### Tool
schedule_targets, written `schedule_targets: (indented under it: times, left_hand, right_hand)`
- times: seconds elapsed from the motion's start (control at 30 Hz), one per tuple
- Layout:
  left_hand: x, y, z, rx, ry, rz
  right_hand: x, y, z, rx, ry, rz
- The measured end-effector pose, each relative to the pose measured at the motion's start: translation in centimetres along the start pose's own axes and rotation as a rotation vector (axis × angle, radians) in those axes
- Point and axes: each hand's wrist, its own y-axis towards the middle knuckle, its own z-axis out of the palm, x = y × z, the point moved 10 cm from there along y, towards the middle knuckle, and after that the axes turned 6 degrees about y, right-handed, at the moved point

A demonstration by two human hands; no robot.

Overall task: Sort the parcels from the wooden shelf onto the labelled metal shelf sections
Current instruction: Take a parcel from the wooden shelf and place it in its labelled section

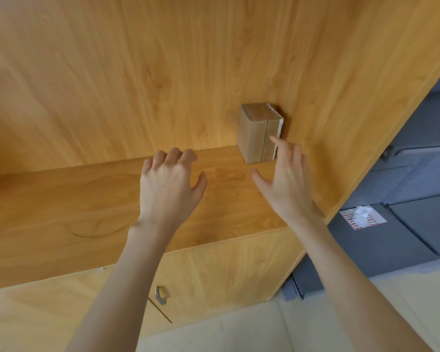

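Observation:
One small brown cardboard parcel (258,132), taped over its top, stands at the back right corner of the wooden shelf (61,212). My right hand (285,179) is spread open just in front of it, fingertips at its right front edge and thumb out to the left. My left hand (169,184) hovers over the shelf board to the left of the parcel, fingers loosely curled and holding nothing. A grey metal shelf (404,174) runs along the right edge of the view.
A wooden side panel (353,110) closes the shelf on the right. Below the board is a cabinet door with a metal handle (161,294). A white label with red marks (362,219) sits on the grey metal shelf. Pale floor (264,331) lies below.

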Motion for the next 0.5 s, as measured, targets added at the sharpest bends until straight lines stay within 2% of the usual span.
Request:
schedule_targets:
  times: [0.1,0.23,0.5]
  left_hand:
    - [-0.3,1.2,3.4,0.0,-0.009,0.022]
    - [0.3,2.4,7.5,0.001,-0.035,0.026]
    - [0.9,2.4,10.3,-0.013,-0.062,0.026]
  right_hand:
    - [-3.6,3.0,3.7,0.021,0.117,0.147]
    - [-6.6,6.0,7.9,0.043,0.113,0.236]
    - [-8.1,10.6,10.3,-0.074,0.163,0.291]
